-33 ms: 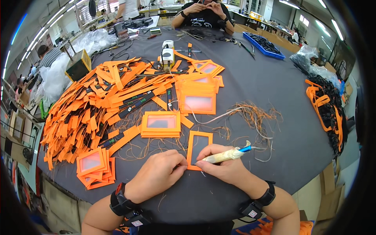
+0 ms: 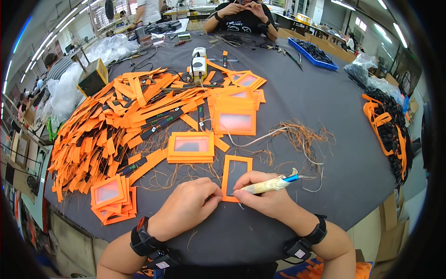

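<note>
An orange rectangular frame [image 2: 238, 158] with a dark opening lies flat on the table before me. My right hand [image 2: 262, 197] grips a pen-shaped tool [image 2: 265, 185] like a soldering iron, wrapped in cream tape, with a blue end and a cord. Its tip points down at the frame's lower part, mostly hidden by my fingers. At the frame's lower left edge, my left hand [image 2: 193, 202] is closed with fingertips pressed together; whatever they pinch is hidden. Just beyond sits a stack of orange frames [image 2: 191, 159] with clear windows, and behind it another stack [image 2: 234, 131].
A large heap of orange and black strips [image 2: 107, 121] covers the left side, with more windowed frames [image 2: 114, 201] in front. Loose threads [image 2: 302, 135] and a pale cord lie to the right. Farther off are a white device [image 2: 199, 65], a blue tray [image 2: 312, 55] and another person [image 2: 241, 21].
</note>
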The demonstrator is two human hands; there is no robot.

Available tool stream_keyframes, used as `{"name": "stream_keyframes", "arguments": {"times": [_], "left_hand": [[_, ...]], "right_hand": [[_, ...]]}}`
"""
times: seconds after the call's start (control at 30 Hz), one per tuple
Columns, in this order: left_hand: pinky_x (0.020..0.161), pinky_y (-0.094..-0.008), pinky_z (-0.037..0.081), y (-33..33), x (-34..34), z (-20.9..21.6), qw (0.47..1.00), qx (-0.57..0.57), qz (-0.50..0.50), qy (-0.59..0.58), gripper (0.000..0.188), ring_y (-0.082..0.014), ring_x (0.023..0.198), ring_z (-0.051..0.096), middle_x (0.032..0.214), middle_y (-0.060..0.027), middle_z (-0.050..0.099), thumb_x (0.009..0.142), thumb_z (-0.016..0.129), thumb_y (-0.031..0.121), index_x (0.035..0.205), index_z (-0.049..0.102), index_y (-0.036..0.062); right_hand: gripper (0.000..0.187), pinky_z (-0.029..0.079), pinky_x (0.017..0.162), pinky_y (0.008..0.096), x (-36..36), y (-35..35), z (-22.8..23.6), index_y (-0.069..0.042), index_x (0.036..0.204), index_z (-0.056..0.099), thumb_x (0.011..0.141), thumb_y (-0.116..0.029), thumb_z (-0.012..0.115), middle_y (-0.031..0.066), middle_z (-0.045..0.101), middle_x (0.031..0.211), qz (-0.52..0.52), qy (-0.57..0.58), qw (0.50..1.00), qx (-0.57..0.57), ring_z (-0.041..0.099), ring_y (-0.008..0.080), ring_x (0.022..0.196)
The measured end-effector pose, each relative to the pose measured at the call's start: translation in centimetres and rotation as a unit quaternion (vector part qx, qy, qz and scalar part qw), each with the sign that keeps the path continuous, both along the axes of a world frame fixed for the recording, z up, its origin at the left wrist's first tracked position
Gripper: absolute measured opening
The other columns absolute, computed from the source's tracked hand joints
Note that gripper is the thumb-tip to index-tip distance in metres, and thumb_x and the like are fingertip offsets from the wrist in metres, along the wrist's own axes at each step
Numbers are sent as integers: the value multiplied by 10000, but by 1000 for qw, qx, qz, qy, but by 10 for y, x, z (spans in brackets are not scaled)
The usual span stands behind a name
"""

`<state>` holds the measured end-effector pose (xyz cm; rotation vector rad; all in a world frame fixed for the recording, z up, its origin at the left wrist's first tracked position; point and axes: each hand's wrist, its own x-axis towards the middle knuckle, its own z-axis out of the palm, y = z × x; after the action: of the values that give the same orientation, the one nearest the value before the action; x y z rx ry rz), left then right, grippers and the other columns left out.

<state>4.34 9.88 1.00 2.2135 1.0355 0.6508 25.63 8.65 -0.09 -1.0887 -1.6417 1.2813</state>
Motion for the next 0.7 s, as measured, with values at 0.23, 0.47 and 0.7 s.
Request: {"name": "stream_keyframes", "arguments": {"times": [0.23, 0.47, 0.7], "left_hand": [[629, -307, 502, 2, 4, 0, 998, 22, -8, -54, 43, -239, 740, 635, 852, -101, 646, 789, 630, 22, 822, 612, 0], [698, -327, 513, 7, 1, -4, 999, 34, -17, -28, 59, -256, 818, 641, 927, -100, 672, 788, 617, 13, 847, 619, 8], [705, -323, 515, 7, 1, -6, 999, 22, -9, -25, 63, -257, 819, 645, 910, -101, 678, 792, 611, 12, 853, 624, 7]], "right_hand": [[155, 419, 543, 219, 0, 0, -3, -12, 839, 604, 905, -150, 578, -7, 581, 684, 2, 41, 999, -24, 517, 47, 607], [121, 418, 536, 217, -2, -2, -2, -21, 824, 603, 866, -132, 627, -12, 587, 681, -12, 15, 1000, -12, 526, 51, 603], [108, 418, 514, 210, -2, -1, -4, -25, 805, 601, 834, -114, 655, -5, 599, 667, -18, 2, 1000, -9, 526, 45, 577]]}}
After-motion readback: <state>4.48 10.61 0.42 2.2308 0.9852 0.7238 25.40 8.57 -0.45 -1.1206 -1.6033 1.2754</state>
